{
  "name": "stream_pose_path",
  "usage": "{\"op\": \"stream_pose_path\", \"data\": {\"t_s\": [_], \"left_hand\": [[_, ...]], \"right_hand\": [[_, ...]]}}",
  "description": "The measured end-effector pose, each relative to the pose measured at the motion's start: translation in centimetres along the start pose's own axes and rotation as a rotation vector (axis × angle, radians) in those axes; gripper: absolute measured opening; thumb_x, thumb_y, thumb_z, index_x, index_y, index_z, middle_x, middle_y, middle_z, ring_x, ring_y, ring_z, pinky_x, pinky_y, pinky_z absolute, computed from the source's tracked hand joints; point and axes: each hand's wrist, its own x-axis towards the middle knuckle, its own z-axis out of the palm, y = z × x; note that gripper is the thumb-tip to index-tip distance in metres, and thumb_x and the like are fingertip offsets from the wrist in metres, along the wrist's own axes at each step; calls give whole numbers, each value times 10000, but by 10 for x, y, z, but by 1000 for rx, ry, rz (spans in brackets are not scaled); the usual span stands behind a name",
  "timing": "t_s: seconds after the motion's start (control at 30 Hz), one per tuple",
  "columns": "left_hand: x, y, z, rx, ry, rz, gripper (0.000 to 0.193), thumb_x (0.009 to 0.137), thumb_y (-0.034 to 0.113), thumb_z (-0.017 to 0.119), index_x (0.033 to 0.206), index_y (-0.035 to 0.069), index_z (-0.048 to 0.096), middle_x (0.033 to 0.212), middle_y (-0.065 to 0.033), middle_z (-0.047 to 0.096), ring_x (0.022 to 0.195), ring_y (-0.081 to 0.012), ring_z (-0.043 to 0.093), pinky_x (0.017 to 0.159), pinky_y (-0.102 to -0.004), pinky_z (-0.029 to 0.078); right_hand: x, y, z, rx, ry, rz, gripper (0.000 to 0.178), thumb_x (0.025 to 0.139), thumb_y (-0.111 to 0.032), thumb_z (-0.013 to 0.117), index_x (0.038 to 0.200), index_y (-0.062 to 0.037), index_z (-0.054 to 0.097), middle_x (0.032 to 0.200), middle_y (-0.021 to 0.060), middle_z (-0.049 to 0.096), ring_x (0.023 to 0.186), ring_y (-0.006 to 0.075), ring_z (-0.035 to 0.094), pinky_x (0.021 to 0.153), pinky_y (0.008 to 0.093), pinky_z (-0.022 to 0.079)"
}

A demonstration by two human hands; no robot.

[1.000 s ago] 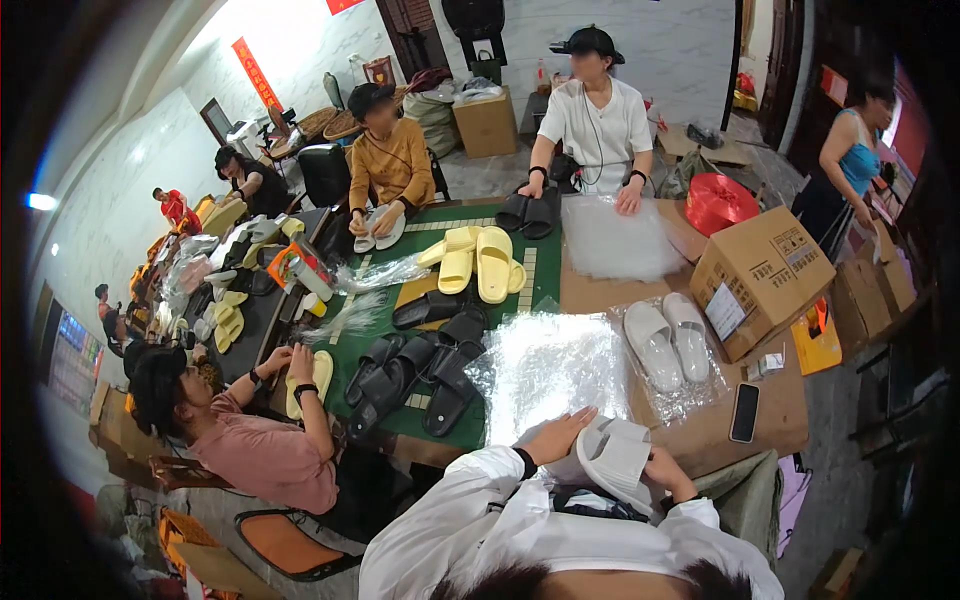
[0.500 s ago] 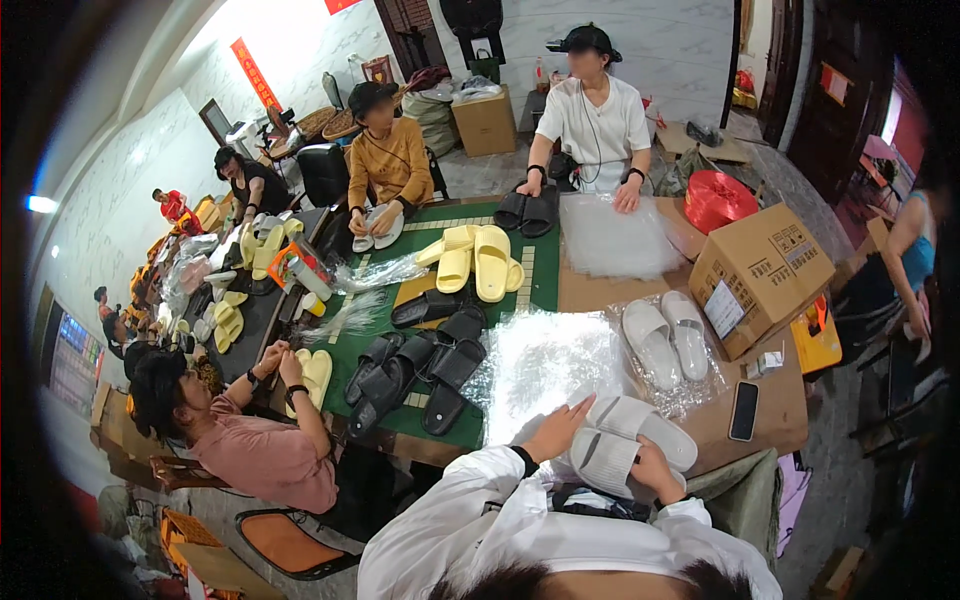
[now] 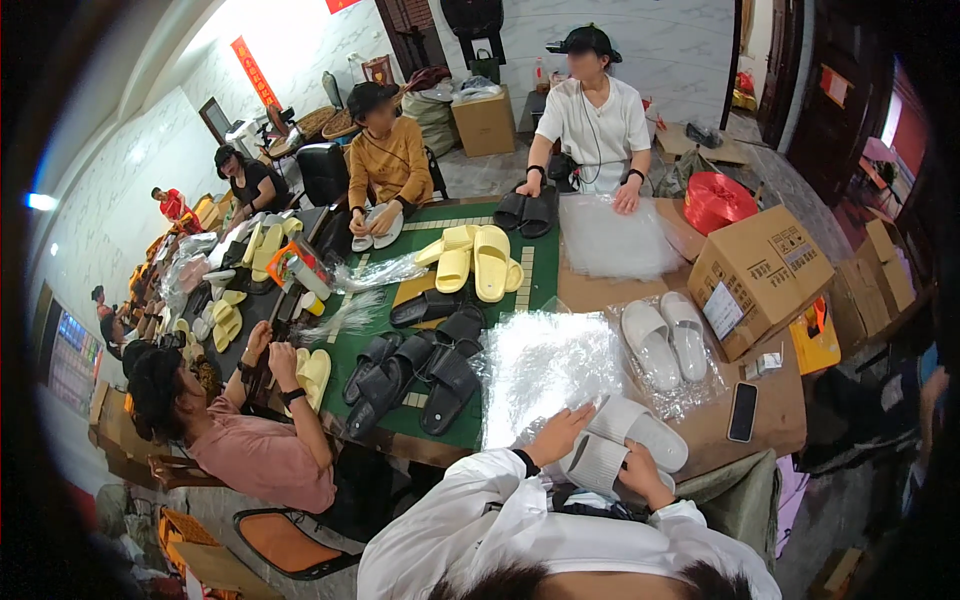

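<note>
My right hand [image 3: 645, 475] grips a pair of pale grey ribbed slippers [image 3: 655, 437] near the front edge of the table. My left hand [image 3: 560, 436] stretches its fingers out flat along the left side of the pair, over a stack of shiny clear plastic bags [image 3: 545, 370]. Whether its fingertips touch the slippers or only the plastic, I cannot tell. Beyond the pair, another pair of whitish slippers [image 3: 664, 338] lies in a clear bag.
Black slippers [image 3: 398, 375] and yellow slippers [image 3: 480, 260] crowd the table's middle. A cardboard box [image 3: 762, 275], a red ribbon roll [image 3: 720, 201] and a phone [image 3: 743, 411] occupy the right side. Co-workers sit left and stand opposite, a person in pink [image 3: 255, 455] nearest.
The grey slippers and my right hand have shifted slightly left. My left hand stays nearly in place. The person in pink has raised their hands, and the person at the far right has moved down and away.
</note>
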Motion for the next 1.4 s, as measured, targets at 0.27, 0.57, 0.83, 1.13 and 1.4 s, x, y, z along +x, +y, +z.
{"op": "stream_pose_path", "data": {"t_s": [0.27, 0.57, 0.83, 1.13, 1.4], "left_hand": [[-1, 6, 1, -31, 36, 40, 598, 643, -48, 468, 1236, 11, 416, 1299, -133, 381, 886, -281, 478, 813, -332, 410], [1, 9, 2, -35, 61, 66, 569, 666, -17, 487, 1230, -1, 416, 1273, -150, 384, 929, -283, 482, 830, -329, 403], [2, 13, -3, -63, 19, 46, 574, 662, -35, 480, 1230, 4, 411, 1261, -153, 386, 960, -299, 476, 859, -345, 395], [8, 7, -3, -33, 165, -40, 498, 683, -8, 494, 1180, 25, 469, 1205, -137, 434, 974, -304, 477, 843, -353, 409], [19, 9, -14, 116, 305, -25, 400, 696, 68, 521, 1095, 58, 543, 1234, -121, 440, 1093, -283, 423, 924, -417, 321]], "right_hand": [[-3, 7, 5, -83, 3, 73, 266, 668, -126, 597, 921, -47, 630, 993, 178, 542, 894, 373, 501, 809, 418, 399], [-6, 11, 11, -112, 111, 61, 314, 670, -116, 606, 979, -60, 614, 1081, 180, 518, 935, 364, 494, 819, 414, 399], [-8, 12, 13, -159, 150, 147, 374, 660, -131, 611, 997, 27, 587, 1185, 270, 432, 1050, 423, 419, 926, 440, 321], [-6, 4, 6, -167, 60, 0, 334, 660, -127, 615, 950, 36, 584, 1150, 278, 435, 1002, 422, 429, 883, 461, 335], [-5, 4, 19, -197, 205, 75, 317, 696, -150, 595, 929, 62, 558, 1170, 288, 400, 1033, 429, 390, 904, 466, 301]]}}
